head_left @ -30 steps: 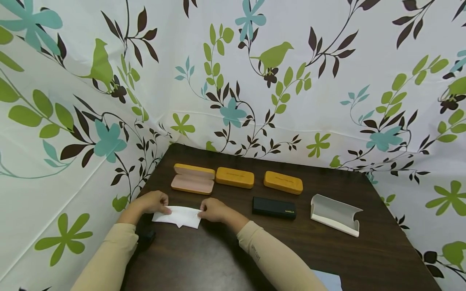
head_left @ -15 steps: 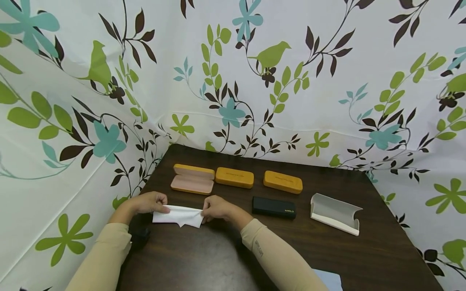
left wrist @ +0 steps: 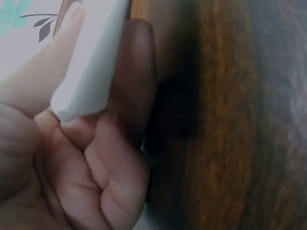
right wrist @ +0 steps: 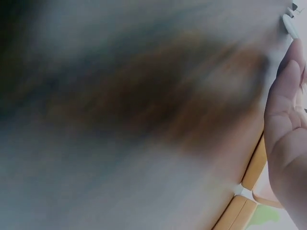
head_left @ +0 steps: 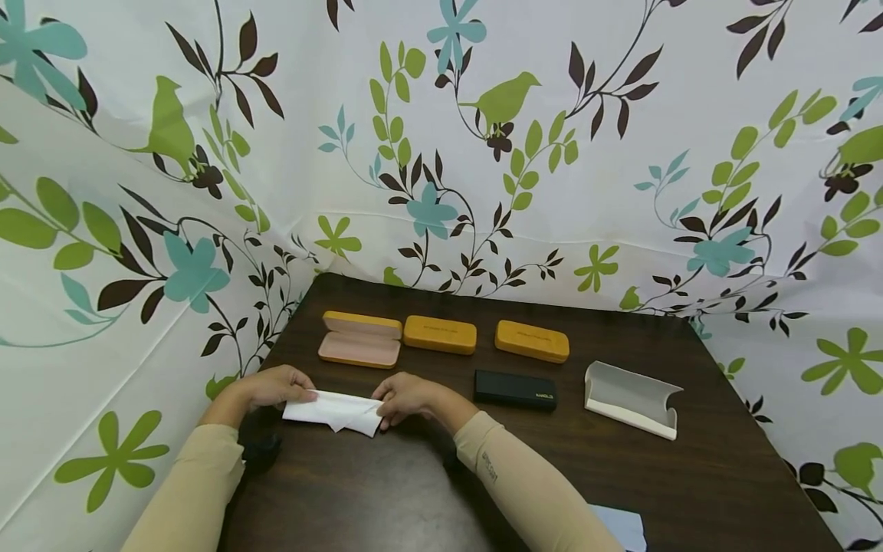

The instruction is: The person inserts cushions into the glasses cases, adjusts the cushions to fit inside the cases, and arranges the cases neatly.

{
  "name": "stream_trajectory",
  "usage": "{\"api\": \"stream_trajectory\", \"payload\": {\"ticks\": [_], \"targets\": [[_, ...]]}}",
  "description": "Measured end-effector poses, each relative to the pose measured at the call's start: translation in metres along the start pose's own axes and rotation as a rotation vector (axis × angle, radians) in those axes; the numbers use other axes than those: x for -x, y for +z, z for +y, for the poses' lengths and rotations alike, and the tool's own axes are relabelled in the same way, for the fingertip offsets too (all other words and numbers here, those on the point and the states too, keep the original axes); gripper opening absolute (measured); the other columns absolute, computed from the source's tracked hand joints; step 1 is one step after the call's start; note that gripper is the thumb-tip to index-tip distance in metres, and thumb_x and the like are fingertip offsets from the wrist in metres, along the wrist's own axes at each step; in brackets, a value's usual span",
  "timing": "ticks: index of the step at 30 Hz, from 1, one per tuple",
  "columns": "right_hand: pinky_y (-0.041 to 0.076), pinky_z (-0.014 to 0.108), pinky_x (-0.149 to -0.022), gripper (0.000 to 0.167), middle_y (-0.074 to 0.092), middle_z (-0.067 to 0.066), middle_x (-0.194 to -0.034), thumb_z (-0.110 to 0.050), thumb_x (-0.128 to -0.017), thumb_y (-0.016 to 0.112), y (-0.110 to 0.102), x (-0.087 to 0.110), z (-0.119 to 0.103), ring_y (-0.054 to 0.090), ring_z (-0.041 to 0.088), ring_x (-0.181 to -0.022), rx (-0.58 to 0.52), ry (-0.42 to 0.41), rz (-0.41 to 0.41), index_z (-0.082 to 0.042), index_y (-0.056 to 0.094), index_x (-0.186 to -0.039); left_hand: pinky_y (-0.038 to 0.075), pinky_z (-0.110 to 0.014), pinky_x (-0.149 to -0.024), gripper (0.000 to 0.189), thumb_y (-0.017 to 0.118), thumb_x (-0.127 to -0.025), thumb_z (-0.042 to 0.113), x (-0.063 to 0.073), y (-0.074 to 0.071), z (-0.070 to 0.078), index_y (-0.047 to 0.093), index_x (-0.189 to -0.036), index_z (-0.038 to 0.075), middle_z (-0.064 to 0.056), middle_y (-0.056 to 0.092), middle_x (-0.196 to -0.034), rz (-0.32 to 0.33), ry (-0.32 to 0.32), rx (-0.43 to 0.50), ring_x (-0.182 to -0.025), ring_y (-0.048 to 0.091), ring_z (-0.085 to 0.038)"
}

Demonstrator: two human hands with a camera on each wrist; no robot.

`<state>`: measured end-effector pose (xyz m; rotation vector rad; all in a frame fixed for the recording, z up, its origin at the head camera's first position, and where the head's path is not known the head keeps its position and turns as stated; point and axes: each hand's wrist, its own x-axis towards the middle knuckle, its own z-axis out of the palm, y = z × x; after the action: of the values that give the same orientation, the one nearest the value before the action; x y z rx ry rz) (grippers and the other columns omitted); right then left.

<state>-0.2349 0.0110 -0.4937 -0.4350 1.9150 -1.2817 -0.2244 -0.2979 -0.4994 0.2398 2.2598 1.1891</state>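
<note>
A folded white cloth [head_left: 327, 410] is stretched between the two hands, low over the dark table, with a small pointed flap along its near edge. My left hand [head_left: 279, 386] pinches its left end between thumb and fingers; the left wrist view has the folded end of the cloth [left wrist: 88, 67] between the thumb and the curled fingers. At the right end, thumb and fingertips of my right hand [head_left: 410, 396] grip the corner. In the right wrist view only the side of that hand [right wrist: 285, 127] shows, and a bit of white beyond its fingertips.
Behind the hands stands an open yellow glasses case [head_left: 359, 350] with pink lining. Two closed yellow cases [head_left: 440, 335] [head_left: 532, 342] are to its right. Nearer are a black case [head_left: 513, 389] and an open white case [head_left: 628, 402]. A light-blue cloth [head_left: 621, 527] lies at the front.
The cloth's near flap has shifted, and a crease now crosses its right part. My right fingers have changed their hold on the corner. The cases stay in place while the view shifts slightly.
</note>
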Motion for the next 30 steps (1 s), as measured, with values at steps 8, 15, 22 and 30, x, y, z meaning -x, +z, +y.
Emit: {"api": "stream_trajectory", "payload": {"ticks": [8,15,22,30], "targets": [[0.058,0.031,-0.067,0.029,0.07,0.012,-0.091,0.006,-0.095,0.065,-0.008,0.0,-0.001,0.07,0.018,-0.07,-0.04,0.02,-0.008,0.006,0.062,-0.123,0.057,-0.036,-0.074,0.028,0.072,-0.096,0.026,-0.003,-0.003,-0.002,0.072,-0.105,0.0,-0.004,0.068,-0.094,-0.038,-0.02,0.099,-0.086,0.063,-0.018],[0.06,0.029,-0.065,0.025,0.071,0.018,-0.093,0.008,-0.095,0.063,-0.013,0.0,-0.003,0.073,0.02,-0.07,-0.137,0.044,-0.01,0.008,0.063,-0.12,0.057,-0.036,-0.074,0.023,0.07,-0.098,0.019,-0.01,-0.002,-0.003,0.068,-0.106,-0.002,-0.007,0.068,-0.097,-0.012,0.025,0.23,-0.085,0.065,-0.02],[0.06,0.028,-0.066,0.023,0.073,0.021,-0.089,0.006,-0.097,0.061,-0.021,-0.004,-0.006,0.074,0.022,-0.073,-0.165,0.037,0.024,0.007,0.064,-0.119,0.057,-0.034,-0.072,0.025,0.07,-0.098,0.02,-0.015,-0.009,-0.002,0.067,-0.109,-0.002,-0.006,0.067,-0.095,0.005,0.045,0.245,-0.084,0.065,-0.02],[0.06,0.031,-0.068,0.025,0.074,0.021,-0.091,0.001,-0.1,0.059,-0.029,-0.011,-0.005,0.074,0.022,-0.077,-0.173,0.034,0.052,0.004,0.064,-0.124,0.057,-0.031,-0.069,0.029,0.065,-0.102,0.02,-0.023,-0.015,0.002,0.062,-0.114,-0.006,-0.006,0.068,-0.094,0.073,0.079,0.321,-0.081,0.066,-0.017]]}}
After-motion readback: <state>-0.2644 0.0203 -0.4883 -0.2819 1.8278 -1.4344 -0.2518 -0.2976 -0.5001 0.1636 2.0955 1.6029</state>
